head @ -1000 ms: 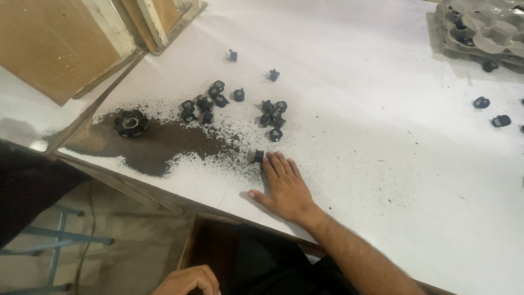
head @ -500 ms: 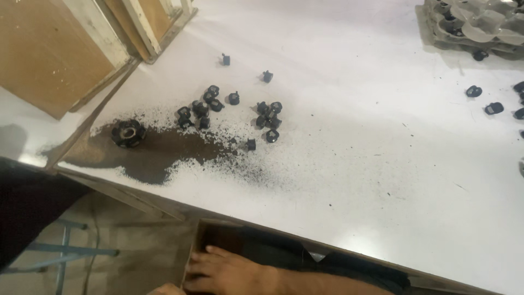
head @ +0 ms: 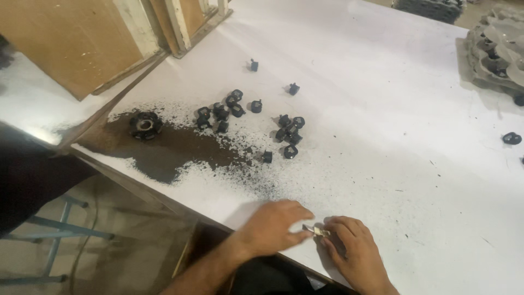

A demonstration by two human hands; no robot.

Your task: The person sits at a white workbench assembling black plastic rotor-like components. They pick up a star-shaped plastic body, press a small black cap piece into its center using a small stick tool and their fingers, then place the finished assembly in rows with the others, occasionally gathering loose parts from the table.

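Head view: left hand [head: 273,226] and right hand [head: 352,254] together at near edge of white counter [head: 382,109], both pinching one small shiny piece [head: 316,231]. Black bits [head: 234,109] and dark powder [head: 164,153] far left.

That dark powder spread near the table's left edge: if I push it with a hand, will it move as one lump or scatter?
The dark powder would probably scatter, not clump: fine specks already trail out across the white table. It likely smears and clings to skin, since its thick patch fades into a thin film. The small black parts beside it would probably get dragged along.
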